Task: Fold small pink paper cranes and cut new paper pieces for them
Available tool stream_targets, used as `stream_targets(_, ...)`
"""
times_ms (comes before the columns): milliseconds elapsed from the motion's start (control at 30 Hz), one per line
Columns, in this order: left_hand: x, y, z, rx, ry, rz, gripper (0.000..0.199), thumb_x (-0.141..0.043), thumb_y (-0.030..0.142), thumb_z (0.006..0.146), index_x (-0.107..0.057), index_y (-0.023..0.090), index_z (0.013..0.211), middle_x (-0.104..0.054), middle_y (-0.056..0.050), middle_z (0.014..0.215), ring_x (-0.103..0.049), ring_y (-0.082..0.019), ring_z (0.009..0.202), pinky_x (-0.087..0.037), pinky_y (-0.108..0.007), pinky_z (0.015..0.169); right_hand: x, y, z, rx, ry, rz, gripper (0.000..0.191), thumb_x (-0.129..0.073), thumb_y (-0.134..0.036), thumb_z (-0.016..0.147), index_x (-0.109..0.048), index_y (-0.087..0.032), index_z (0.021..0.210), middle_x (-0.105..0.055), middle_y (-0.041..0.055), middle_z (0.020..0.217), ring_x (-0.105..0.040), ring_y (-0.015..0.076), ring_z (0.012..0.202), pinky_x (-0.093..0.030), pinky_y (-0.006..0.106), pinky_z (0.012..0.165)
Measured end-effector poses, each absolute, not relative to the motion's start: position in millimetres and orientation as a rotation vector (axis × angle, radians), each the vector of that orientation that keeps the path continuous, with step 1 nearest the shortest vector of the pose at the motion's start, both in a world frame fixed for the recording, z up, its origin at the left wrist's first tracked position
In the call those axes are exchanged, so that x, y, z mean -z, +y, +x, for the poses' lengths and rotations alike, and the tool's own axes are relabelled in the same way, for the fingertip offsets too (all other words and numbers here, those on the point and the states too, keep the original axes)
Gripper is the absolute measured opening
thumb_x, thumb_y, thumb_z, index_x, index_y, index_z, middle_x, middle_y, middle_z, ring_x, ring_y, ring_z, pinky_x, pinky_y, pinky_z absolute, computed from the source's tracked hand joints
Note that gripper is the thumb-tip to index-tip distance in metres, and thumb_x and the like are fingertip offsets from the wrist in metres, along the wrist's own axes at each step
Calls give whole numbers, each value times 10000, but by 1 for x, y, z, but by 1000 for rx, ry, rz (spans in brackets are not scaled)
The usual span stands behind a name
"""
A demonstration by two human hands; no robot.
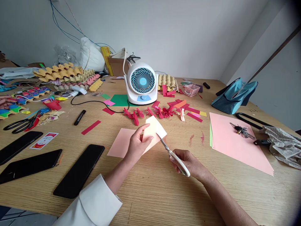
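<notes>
Left hand [138,141] has its grip pinched on a pale paper piece [151,130], held up over the tabletop [150,194], and the scissors [172,153] in the right hand's [188,163] grip meet its right edge. Plenty of bare wood between that hand and the pink sheets [232,138]; the fan [142,82] sits well beyond the paper.

Left hand [138,142]: centre, thumb and fingers closed in a pinch
Left forearm [117,176]: slants up from lower left, partly sleeved
Right hand [188,163]: right of centre, lower, fingers curled
Right forearm [225,198]: bare, reaching from lower right
</notes>
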State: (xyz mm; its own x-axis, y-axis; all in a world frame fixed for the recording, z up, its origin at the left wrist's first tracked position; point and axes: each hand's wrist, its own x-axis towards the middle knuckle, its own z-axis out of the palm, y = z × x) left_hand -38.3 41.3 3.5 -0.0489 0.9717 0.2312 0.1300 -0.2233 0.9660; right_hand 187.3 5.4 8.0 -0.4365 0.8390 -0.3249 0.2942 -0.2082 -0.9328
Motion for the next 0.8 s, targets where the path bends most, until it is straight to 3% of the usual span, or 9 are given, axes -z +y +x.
stream_targets(167, -6, 41, -37, -1361, 1214, 1437, 533, -677, 233, 798, -546, 203, 1313, -692, -69, 1127, -674, -160, 885, -525, -232, 749, -6, 6, 187, -1674, -1640, -1331, 479, -630, -648, 775, -505, -187, 739, -571, -26, 583, -525, 98, 469, -364, 228, 448)
stream_targets(433, -3, 39, -36, -1314, 1182, 1410, 560, -680, 238, 803, -520, 205, 1339, -709, -38, 963, -650, -143, 774, -514, -223, 684, -10, 5, 186, -1657, -1654, -1335, 477, -633, -650, 773, -507, -191, 737, -587, -16, 598, -534, 106, 487, -372, 238, 464)
stream_targets(667, 1, 39, -35, -1329, 1191, 1446, 543, -686, 245, 800, -544, 212, 1324, -667, -78, 1189, -653, -139, 807, -526, -239, 721, -9, 5, 185, -1652, -1640, -1334, 495, -620, -663, 787, -495, -187, 730, -564, -26, 584, -526, 103, 485, -364, 231, 462)
stream_targets(800, 3, 40, -36, -1315, 1203, 1436, 568, -692, 256, 800, -531, 202, 1342, -692, -75, 1114, -657, -148, 808, -525, -246, 724, -8, 4, 185, -1645, -1632, -1314, 495, -620, -663, 790, -494, -189, 721, -545, -36, 552, -493, 95, 453, -342, 230, 446)
